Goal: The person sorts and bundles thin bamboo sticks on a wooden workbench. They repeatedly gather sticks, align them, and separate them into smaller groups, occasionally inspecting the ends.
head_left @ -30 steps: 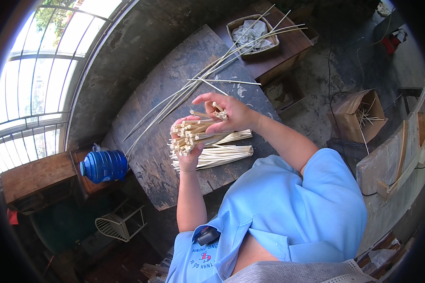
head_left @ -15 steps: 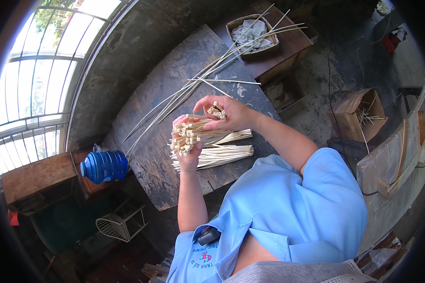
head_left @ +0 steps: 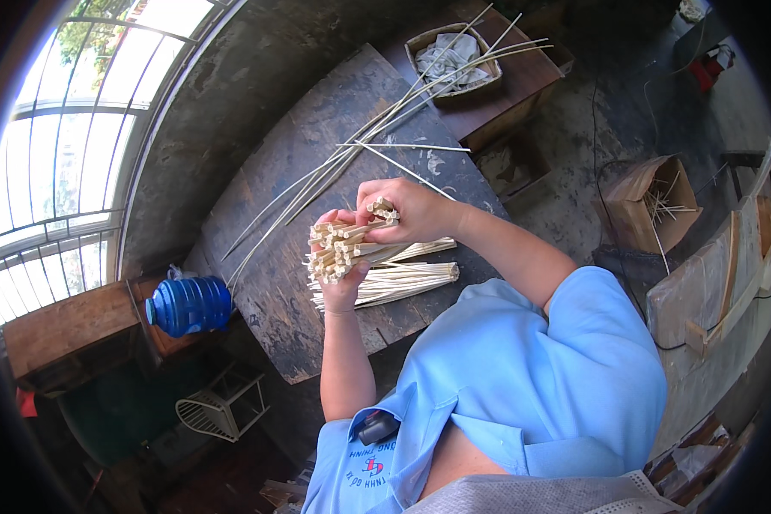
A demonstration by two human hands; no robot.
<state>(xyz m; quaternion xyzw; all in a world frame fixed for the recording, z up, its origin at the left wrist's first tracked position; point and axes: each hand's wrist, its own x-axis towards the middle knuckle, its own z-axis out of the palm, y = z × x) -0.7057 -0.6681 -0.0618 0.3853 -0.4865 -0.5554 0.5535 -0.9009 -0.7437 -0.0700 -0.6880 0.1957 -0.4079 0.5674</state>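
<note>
Over counter (head_left: 274,313): bundle (head_left: 338,251), left fingers (head_left: 328,216) clamped round it, apparently against spilling; right fingers (head_left: 377,187) clamped on sticks (head_left: 385,210).

Scuffed table (head_left: 274,300); long sticks (head_left: 361,140), pale stick pile (head_left: 420,278) atop.

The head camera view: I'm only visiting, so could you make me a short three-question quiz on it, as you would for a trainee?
1. Both the left hand and the right hand hold pale sticks. Which hand has the bigger bunch? A) left B) right C) they look equal

2. True or false: the cardboard box at the right of the picture is open, with thin sticks in it.

3. Fill in the colour: the large bottle at the left of the picture is ____.

Key: 1. A. 2. True. 3. blue.
</note>
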